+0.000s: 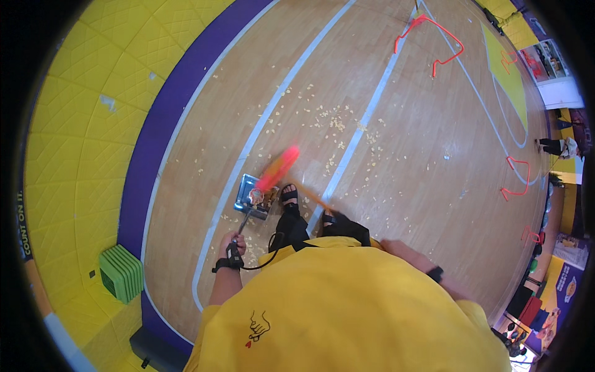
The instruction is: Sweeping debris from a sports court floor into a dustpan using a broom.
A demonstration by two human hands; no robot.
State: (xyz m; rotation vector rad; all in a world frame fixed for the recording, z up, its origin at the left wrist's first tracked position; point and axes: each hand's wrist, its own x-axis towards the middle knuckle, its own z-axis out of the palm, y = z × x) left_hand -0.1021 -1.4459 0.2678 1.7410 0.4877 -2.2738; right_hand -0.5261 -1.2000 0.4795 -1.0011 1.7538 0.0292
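My left hand (232,245) is closed around the handle of a metal dustpan (241,203), whose pan lies on the floor left of my feet with debris in it. A broom with a pink and orange head (278,169), blurred, has its bristles over the pan's upper edge. The orange broom stick (309,193) slants down right toward my body. My right forearm shows at the shirt's right edge; the right hand is mostly hidden by the yellow shirt, so its grip does not show. Pale flakes (335,122) are scattered on the wooden floor above and around my feet.
Red low hurdles (448,60) stand at the upper right, with more along the right. Yellow padded wall (88,116) runs down the left, beside stacked green plastic items (122,274). A person (560,147) is far off at the right. Shelves (548,60) stand at the upper right edge.
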